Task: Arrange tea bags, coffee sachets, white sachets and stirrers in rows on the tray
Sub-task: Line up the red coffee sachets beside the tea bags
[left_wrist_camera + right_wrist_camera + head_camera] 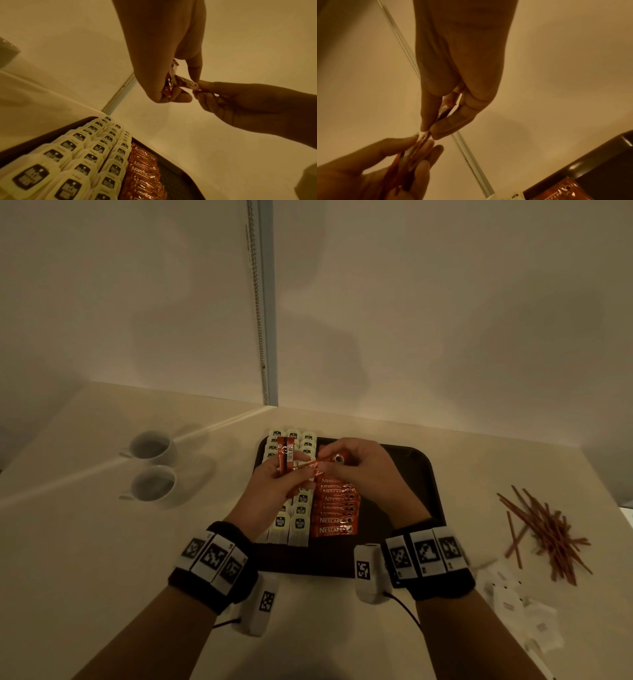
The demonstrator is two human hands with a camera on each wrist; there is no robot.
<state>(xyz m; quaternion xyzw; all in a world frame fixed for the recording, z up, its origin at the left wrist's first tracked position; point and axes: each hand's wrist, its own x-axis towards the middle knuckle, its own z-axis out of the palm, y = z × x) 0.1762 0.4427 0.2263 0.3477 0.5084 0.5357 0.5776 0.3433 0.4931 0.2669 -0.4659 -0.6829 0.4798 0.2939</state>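
Over the dark tray, my left hand grips a small bundle of red coffee sachets that stand upright. My right hand pinches the end of one coffee sachet lying sideways between the two hands; its other end is still at my left fingers. The right wrist view shows my thumb and forefinger closed on that sachet. On the tray lie three rows of white tea bags and, beside them, a row of coffee sachets.
A loose heap of brown stirrers lies on the table right of the tray. White sachets are scattered at the near right. Two white cups stand to the left. The wall corner is just behind the tray.
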